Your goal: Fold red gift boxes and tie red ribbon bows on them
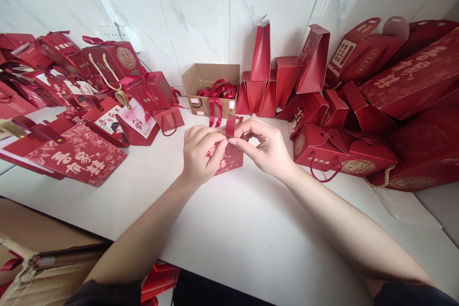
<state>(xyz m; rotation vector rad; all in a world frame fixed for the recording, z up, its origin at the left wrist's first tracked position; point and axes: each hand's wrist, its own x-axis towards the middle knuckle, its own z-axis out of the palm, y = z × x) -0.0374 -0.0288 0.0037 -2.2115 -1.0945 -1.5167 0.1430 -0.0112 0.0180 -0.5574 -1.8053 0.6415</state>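
A small red gift box with pale lettering and a floral print stands on the white table in front of me. A red strap handle loops up from its top. My left hand is closed around the box's upper left side, thumb and fingers at the base of the strap. From the right, my right hand pinches at the same spot, thumb and forefinger meeting by the strap's base. The fingertips of both hands nearly touch. Whatever small part sits between them is hidden.
Behind the box, an open cardboard box holds red ribbons. Finished-looking red gift boxes crowd the left. More red boxes are stacked along the right and against the tiled wall. A large brown carton stands below the table's left edge.
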